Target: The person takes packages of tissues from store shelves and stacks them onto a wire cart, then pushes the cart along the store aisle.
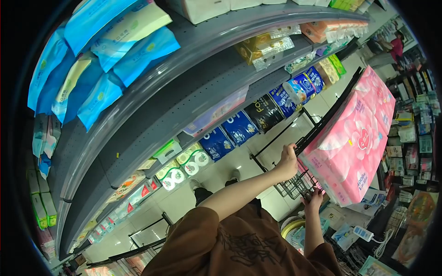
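Note:
My left hand [287,163] is closed around the near end of a black metal rack frame [338,99]. A large pink tissue multipack [357,138] with white flower prints rests tilted against this frame, to the right of the hand. Lower down, my right hand [313,198] is at the rack's near corner, just under the pack's bottom edge. Its fingers curl at the black wire part [294,186], but their exact hold is partly hidden. Beneath the frame, black bars stand above the tiled floor.
Curved grey shelves [152,110] run along the left, with blue packs [103,41] on top. Blue tissue packs [239,128] line the low shelf. A white power strip [363,233] lies at right, near crowded goods. Another rack [138,250] stands lower left.

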Available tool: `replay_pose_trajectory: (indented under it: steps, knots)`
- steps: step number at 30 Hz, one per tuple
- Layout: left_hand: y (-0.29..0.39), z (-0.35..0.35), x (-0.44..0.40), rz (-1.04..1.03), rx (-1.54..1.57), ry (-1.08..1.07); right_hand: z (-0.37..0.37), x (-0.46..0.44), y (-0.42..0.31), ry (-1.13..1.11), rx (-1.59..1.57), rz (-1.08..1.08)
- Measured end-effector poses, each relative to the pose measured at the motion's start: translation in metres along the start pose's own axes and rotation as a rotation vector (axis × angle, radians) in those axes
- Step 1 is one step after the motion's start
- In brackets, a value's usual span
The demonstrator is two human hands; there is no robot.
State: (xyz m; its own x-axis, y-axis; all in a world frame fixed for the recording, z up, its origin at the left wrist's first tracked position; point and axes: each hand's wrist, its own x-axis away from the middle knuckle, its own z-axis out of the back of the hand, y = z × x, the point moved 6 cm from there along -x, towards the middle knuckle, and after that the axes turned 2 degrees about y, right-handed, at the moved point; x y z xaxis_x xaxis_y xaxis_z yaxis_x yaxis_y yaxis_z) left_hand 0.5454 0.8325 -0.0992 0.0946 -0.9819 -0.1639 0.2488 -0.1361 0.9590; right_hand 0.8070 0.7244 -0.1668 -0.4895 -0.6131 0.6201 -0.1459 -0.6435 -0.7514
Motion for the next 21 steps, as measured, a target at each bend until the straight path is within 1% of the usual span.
replay_pose_trajectory:
  steps: [1,3,6,8,10,11,13,14,16,17,18,19,20,21]
  knots:
    - [0.002,-0.008,-0.005,0.014,0.003,0.005,0.003,-0.009,-0.005,0.002,-0.014,0.038]
    - [0.005,-0.027,-0.021,0.034,-0.017,0.017,0.008,-0.036,-0.014,-0.012,-0.033,0.020]
    - [0.007,-0.048,-0.037,0.029,-0.014,0.045,0.019,-0.044,-0.037,-0.002,-0.038,0.010]
    - [0.000,-0.069,-0.052,0.043,-0.014,0.040,0.019,-0.053,-0.052,0.015,-0.037,0.034]
    - [-0.013,-0.088,-0.068,0.058,-0.038,0.037,0.015,-0.076,-0.060,-0.020,-0.060,0.007]
    - [-0.012,-0.090,-0.074,0.142,0.048,-0.060,0.019,-0.081,-0.063,-0.026,-0.051,0.004]
    - [0.010,-0.068,-0.060,-0.002,-0.024,-0.024,0.031,-0.106,-0.060,-0.037,-0.013,-0.005]
    - [0.022,-0.052,-0.049,-0.071,-0.069,0.000,0.035,-0.110,-0.060,-0.042,-0.007,0.009]
    - [0.016,-0.020,-0.006,0.029,-0.037,-0.045,0.042,-0.121,-0.054,-0.066,0.016,-0.015]
    - [0.005,-0.004,0.022,-0.016,-0.012,-0.041,0.039,-0.127,-0.052,-0.139,0.013,0.004]
    - [-0.019,0.014,0.057,0.018,-0.006,-0.101,0.039,-0.125,-0.056,-0.209,0.016,0.029]
    - [-0.039,0.042,0.100,0.175,0.030,-0.158,0.044,-0.129,-0.060,-0.241,0.028,0.055]
    - [-0.091,0.056,0.152,0.221,-0.096,-0.128,0.041,-0.128,-0.060,-0.284,0.046,0.076]
    - [-0.145,0.077,0.209,0.289,-0.221,-0.091,0.040,-0.105,-0.067,-0.339,-0.036,0.184]
